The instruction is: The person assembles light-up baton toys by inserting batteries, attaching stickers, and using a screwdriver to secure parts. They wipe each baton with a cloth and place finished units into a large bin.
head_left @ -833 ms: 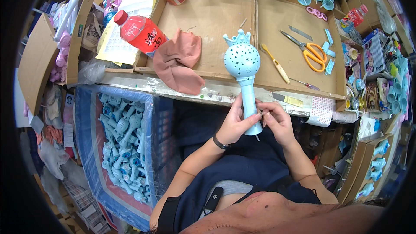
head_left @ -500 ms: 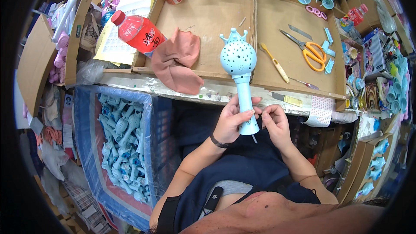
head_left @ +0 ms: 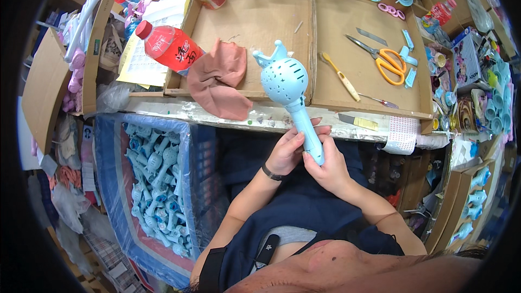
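Observation:
A light blue toy wand (head_left: 285,80), with a crown on its round, pierced head, is held tilted over the table's front edge. Its crown points up and to the left, and a side with several slots shows. My left hand (head_left: 286,154) wraps the handle from the left, thumb on top. My right hand (head_left: 330,167) grips the lower end, thumb pressed along it. Fingertips behind the handle are partly hidden. Beyond the hands, a pinkish cloth (head_left: 220,78) lies over the front edge of the cardboard tray (head_left: 260,27).
At left stands a blue crate (head_left: 190,184) of light blue wand parts. A red-labelled bottle (head_left: 168,46) leans by the cloth. In the tray's right part lie orange-handled scissors (head_left: 389,66), a toothbrush (head_left: 341,77) and a screwdriver (head_left: 380,100). A blade (head_left: 355,121) rests on the table edge.
The wand has turned about its length and tilted left, its head moving left. My right hand has come from beside the handle to grip its lower end. The grey strip below it is hidden.

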`<action>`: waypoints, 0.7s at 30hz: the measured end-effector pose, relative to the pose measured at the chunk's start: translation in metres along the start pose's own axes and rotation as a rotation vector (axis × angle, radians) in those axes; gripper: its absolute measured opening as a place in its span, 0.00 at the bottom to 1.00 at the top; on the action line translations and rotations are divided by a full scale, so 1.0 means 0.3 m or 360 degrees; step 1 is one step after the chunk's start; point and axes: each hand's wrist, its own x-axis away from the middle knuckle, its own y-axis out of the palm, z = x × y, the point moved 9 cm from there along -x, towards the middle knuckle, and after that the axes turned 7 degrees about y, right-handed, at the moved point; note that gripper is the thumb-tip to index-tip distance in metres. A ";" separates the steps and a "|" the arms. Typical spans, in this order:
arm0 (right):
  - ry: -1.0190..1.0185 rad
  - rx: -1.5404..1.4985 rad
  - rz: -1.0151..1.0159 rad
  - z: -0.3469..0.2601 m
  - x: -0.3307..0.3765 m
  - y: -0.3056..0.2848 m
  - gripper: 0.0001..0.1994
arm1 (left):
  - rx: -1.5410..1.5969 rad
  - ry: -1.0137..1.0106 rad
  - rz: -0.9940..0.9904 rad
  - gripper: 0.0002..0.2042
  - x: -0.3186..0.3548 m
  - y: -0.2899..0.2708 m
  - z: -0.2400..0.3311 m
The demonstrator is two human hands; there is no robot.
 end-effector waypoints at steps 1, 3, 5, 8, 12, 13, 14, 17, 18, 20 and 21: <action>0.0002 0.0012 0.0009 -0.004 0.002 -0.001 0.23 | -0.0008 0.0009 -0.0015 0.30 -0.001 -0.003 -0.002; -0.0002 -0.0003 -0.0070 -0.013 0.003 0.006 0.23 | -0.0007 -0.0002 -0.0043 0.28 -0.001 -0.009 -0.007; -0.0004 -0.0068 -0.0235 -0.021 -0.003 0.008 0.23 | -0.0050 0.0115 -0.0072 0.25 -0.001 -0.009 0.012; -0.0226 0.0303 -0.0211 -0.048 -0.032 -0.121 0.13 | 0.0028 0.0196 -0.0085 0.22 0.005 -0.003 0.026; -0.0259 0.0459 0.0493 -0.021 -0.179 -0.496 0.08 | 0.0236 0.0075 -0.0232 0.29 0.025 0.036 0.018; -0.0281 0.0541 0.0514 -0.013 -0.229 -0.569 0.09 | 0.0327 0.0043 -0.0320 0.30 0.030 0.055 0.020; -0.0143 0.0638 0.0312 0.030 -0.284 -0.606 0.09 | 0.0345 0.0013 -0.0409 0.31 0.032 0.072 0.021; 0.0326 0.0865 -0.0297 0.184 -0.379 -0.634 0.11 | 0.0436 0.0066 -0.0436 0.30 0.028 0.082 0.042; 0.0557 0.0930 -0.0495 0.246 -0.383 -0.629 0.11 | 0.0471 0.0067 -0.0388 0.26 0.027 0.079 0.043; 0.0393 0.1075 -0.0512 0.230 -0.402 -0.631 0.10 | 0.0255 0.0101 -0.0136 0.24 0.023 0.039 0.049; 0.0372 0.1117 -0.0522 0.223 -0.397 -0.625 0.10 | 0.0141 0.0109 -0.0032 0.22 0.024 0.023 0.055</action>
